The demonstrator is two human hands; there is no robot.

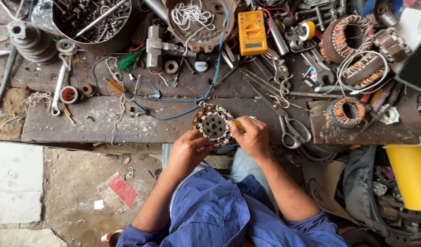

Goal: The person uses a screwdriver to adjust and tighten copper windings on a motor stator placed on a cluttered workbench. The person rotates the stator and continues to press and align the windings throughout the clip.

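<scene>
Stator: round motor stator (213,124) with copper windings, grey perforated hub, at the workbench (105,123) edge.
Left hand (188,147): fingers curled on its rim.
Right hand (251,135): pinching, seemingly, a yellow-handled tool (239,125).
Nearby: scissors (286,121).

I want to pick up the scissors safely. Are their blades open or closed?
Closed. The scissors lie flat on the bench, right of the right hand, both blades together as one narrow point and the handle loops nearly touching.

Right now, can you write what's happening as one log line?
left hand: holds motor stator | right hand: yellow-handled tool at stator rim | scissors beside right hand | on workbench
</scene>
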